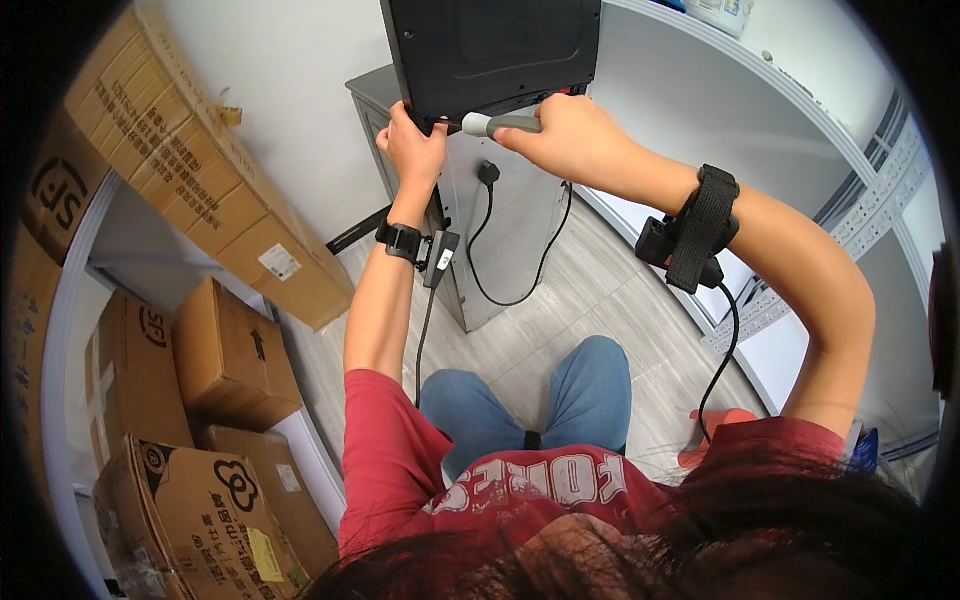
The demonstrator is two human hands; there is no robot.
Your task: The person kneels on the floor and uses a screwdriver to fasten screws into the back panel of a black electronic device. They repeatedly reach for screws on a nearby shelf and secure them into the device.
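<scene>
A large black panel-like unit [495, 55] stands at the top middle, above a grey metal cabinet [500, 235]. My left hand [411, 150] is closed at the unit's lower left corner, its fingers on the edge. In my right hand [570, 135] is a screwdriver [477, 124] with a grey handle and white collar. It lies nearly level along the unit's lower edge and points left toward my left hand. My left fingers hide where its tip ends. Small red parts show near the lower edge, just above my right knuckles.
A black plug [488, 172] with a looping cord [495, 295] hangs on the cabinet's side. Tall cardboard boxes [200, 160] and stacked cartons [235, 355] line the left. White shelving [740, 90] curves along the right, and a red object [715, 430] sits by my right leg.
</scene>
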